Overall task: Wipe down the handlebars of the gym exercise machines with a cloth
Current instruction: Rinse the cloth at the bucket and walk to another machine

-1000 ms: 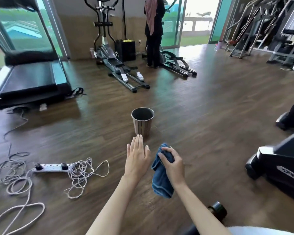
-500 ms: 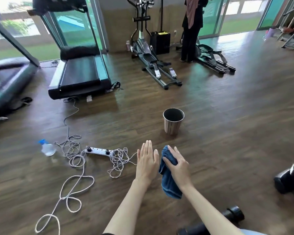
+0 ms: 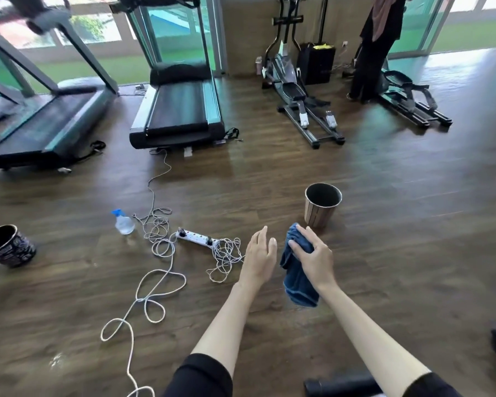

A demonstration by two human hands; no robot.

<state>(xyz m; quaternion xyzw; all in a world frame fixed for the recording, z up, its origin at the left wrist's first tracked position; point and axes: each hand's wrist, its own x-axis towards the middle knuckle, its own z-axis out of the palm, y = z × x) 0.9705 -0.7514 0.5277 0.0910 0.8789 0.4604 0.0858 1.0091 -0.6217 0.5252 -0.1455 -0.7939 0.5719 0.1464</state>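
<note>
Over the wooden floor (image 3: 413, 253) in the middle of the gym, both hands are held out in the air, well apart from every machine. The right hand (image 3: 315, 259) grips a bunched blue cloth (image 3: 297, 277), fingers curled over its top while the rest hangs below the wrist; the left hand (image 3: 259, 255) is flat, fingers straight and together, holding nothing, just beside the cloth with a gap between them. The cloth touches no bar, so I judge this a walk between machines rather than wiping. Two treadmills (image 3: 181, 110) and a cross-trainer (image 3: 295, 93) stand ahead, with a treadmill's handlebars (image 3: 45, 22) blurred at the top edge, and nothing shows which have been cleaned, so the work may lie wholly ahead. A spray bottle (image 3: 123, 222) lies on the floor near a power strip (image 3: 195, 236) and tangled cord (image 3: 155, 282) – unused just now. As for writing, a dark bucket (image 3: 7, 247) at the left carries pale markings too blurred to read, the striped bin (image 3: 322, 204) is plain – and no brand can be made out on the machines
</note>
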